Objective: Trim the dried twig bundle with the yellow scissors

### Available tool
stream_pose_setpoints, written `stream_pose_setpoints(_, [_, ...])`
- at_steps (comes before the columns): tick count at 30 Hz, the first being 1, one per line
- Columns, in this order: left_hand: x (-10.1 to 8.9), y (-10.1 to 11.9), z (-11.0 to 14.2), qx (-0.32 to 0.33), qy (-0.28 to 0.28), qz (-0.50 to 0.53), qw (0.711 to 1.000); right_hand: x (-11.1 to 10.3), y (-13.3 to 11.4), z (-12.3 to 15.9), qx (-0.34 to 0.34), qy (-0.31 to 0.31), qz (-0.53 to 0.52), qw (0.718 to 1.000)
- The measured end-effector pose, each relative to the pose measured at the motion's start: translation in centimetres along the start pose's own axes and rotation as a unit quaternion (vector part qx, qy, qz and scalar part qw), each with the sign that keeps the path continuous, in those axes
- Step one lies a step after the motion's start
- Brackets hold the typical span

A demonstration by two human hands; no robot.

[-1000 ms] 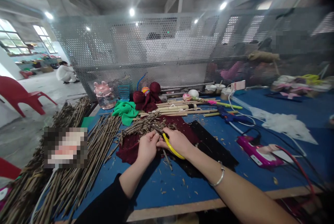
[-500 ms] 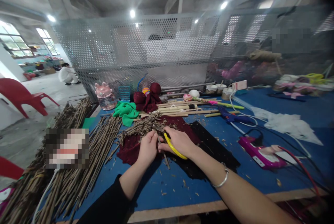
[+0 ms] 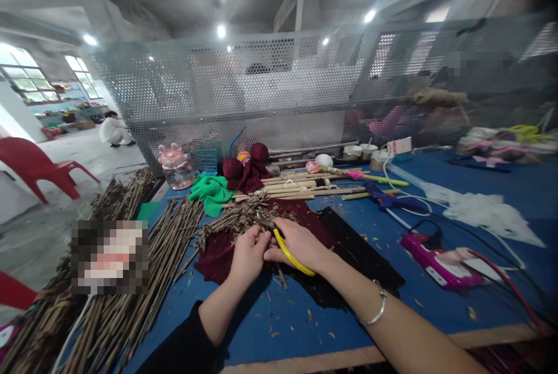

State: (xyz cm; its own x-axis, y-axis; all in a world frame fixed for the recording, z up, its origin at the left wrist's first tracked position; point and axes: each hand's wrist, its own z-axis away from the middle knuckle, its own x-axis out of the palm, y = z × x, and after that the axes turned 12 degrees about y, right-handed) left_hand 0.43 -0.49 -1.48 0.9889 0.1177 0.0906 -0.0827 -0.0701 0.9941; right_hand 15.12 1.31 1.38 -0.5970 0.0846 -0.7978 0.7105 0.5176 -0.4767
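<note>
My right hand grips a pair of scissors with yellow handles. Their dark blades point up and left over a heap of dry plant bits. Close beside it, my left hand is closed in a pinch, fingertips near the right thumb; what it holds is hidden by the fingers. Below the hands, a short piece of dry stem shows. Under the heap lies a dark red cloth, and a black cloth spreads to the right.
Long dry stems are piled along the left. Behind lie a green cloth, pale sticks and a pink-lidded bottle. At right are a blue glue gun, a purple power strip and cables. A mesh screen stands behind.
Both hands stay close together over the heap. The left fingers have shifted slightly right toward the right thumb, and less of the stem shows between the hands. The scissors remain in my right hand.
</note>
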Motion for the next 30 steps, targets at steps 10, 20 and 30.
stream_pose_setpoints(10, [0.3,0.9,0.6,-0.035,-0.008,0.026,0.999,0.6,-0.1,-0.1,0.028,0.022,-0.06,0.998])
stream_pose_setpoints(20, [0.5,1.0,0.6,-0.05,0.001,0.033,0.998,-0.1,-0.7,-0.1,0.057,-0.009,-0.061,0.996])
stream_pose_setpoints(30, [0.5,1.2,0.5,-0.048,0.012,0.026,0.998,0.2,-0.9,-0.3,0.032,0.021,0.038,0.999])
